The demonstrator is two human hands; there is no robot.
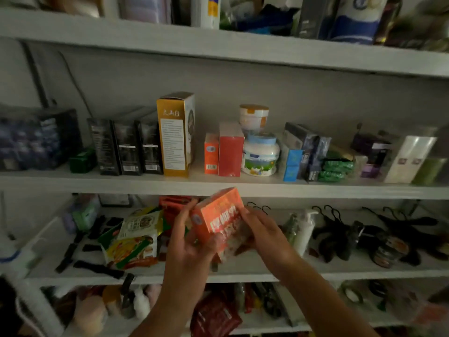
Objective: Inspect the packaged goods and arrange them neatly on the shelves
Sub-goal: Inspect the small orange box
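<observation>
Two hands on one orange box (220, 215), held tilted in front of the lower shelf (340, 273), just under the lip of the middle shelf (121, 183); white-on-red lettering on the face turned toward the camera. Beneath and along the box's left end, the left hand (185, 239); thumb up against the end face, fingers (213, 243) curled under the bottom, clamped on it. On the opposite side, the right hand (264, 229); fingertips (245, 211) curled over the right edge, likewise gripping; lower part of the box blurred, contact of the remaining fingers not readable.

Above the fingertips, on the middle shelf: small orange carton (211, 154) and taller red box (230, 149) touching side by side; just right of them a white tub (261, 154), with a smaller jar (254, 116) above and behind it; left of them a tall gold carton (175, 135), upright. Left of the left-hand fingers, on the lower shelf: loose heap of snack packets (133, 239); black strips (97, 266) scattered further left. Right of the right-hand fingers: white pump bottle (305, 231), upright, near; black hangers (401, 224) well beyond it; round tin (388, 251) among them, label blurred.
</observation>
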